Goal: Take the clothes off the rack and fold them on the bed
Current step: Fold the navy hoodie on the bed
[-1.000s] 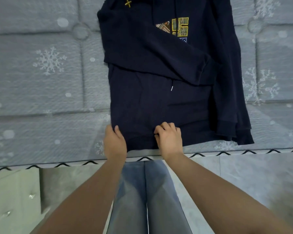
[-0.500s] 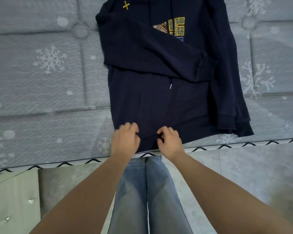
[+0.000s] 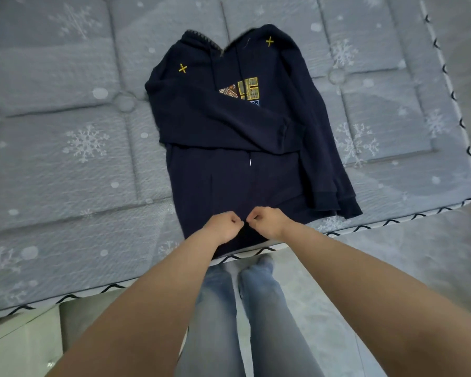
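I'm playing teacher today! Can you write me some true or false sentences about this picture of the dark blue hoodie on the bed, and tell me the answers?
1. The dark navy hooded sweatshirt lies on the grey quilted mattress with white snowflakes. True.
2. Both sleeves are spread straight out to the sides. False: one sleeve is folded across the chest, and the other lies down along the side of the body.
3. The left hand and the right hand both grip the bottom hem, close together. True.
4. The sweatshirt has red crosses on its shoulders. False: the crosses are yellow.
5. The person wears black trousers. False: they wear light blue jeans.
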